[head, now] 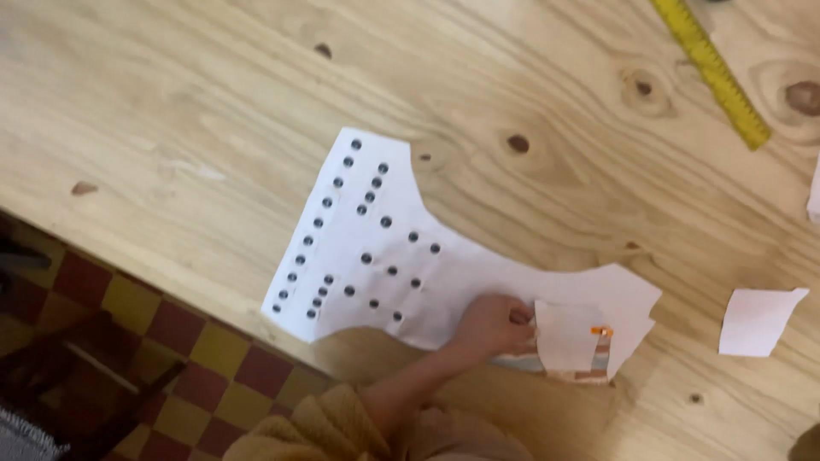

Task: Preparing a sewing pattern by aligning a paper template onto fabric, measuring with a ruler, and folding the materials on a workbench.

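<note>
My left hand reaches in from the bottom in a tan knitted sleeve. It rests on the lower edge of a large white paper cut-out dotted with black spots. Its curled fingers pinch the left edge of a small white paper piece. That piece lies over a striped scrap and carries a small orange clip. My right hand is out of view.
The paper lies on a pale wooden table with dark knots. A yellow ruler lies at the top right. Another small white paper piece sits at the right. A red and yellow checked floor shows past the table's lower left edge.
</note>
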